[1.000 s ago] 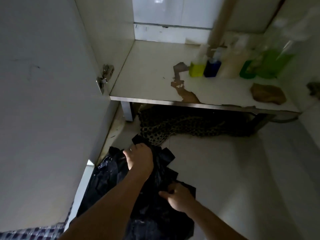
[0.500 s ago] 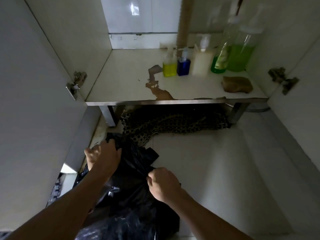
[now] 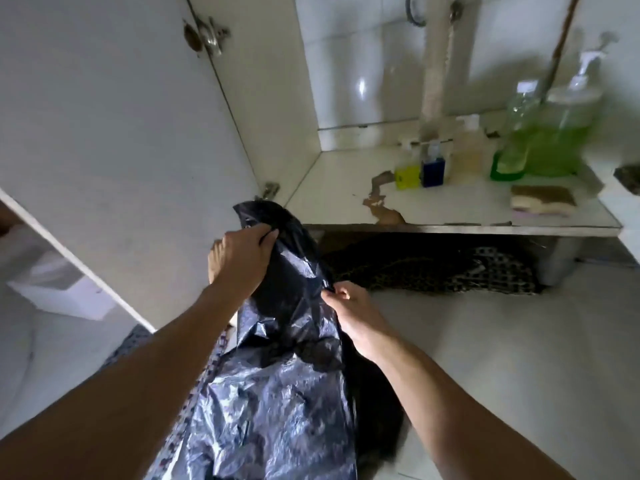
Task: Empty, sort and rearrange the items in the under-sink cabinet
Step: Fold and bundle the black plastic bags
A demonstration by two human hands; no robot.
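A crumpled black plastic bag (image 3: 294, 341) hangs in front of the open cabinet. My left hand (image 3: 239, 258) grips its top edge, lifted above the floor. My right hand (image 3: 349, 310) pinches the bag's right side lower down. On the cabinet shelf (image 3: 346, 188) stand a small yellow bottle (image 3: 408, 174), a small blue bottle (image 3: 433, 169), a pale bottle (image 3: 469, 157), and two tall bottles of green liquid (image 3: 512, 147) (image 3: 561, 133). A brown-topped sponge (image 3: 542, 200) lies at the shelf's front right.
The open left cabinet door (image 3: 121, 150) stands close beside my left arm. A white drain pipe (image 3: 438, 64) runs down at the back. A dark patterned cloth (image 3: 433, 271) lies on the floor under the shelf. Pale floor tiles (image 3: 502, 341) spread to the right.
Both hands have lifted the black bag upward off the floor. The view has shifted right and closer to the cabinet.
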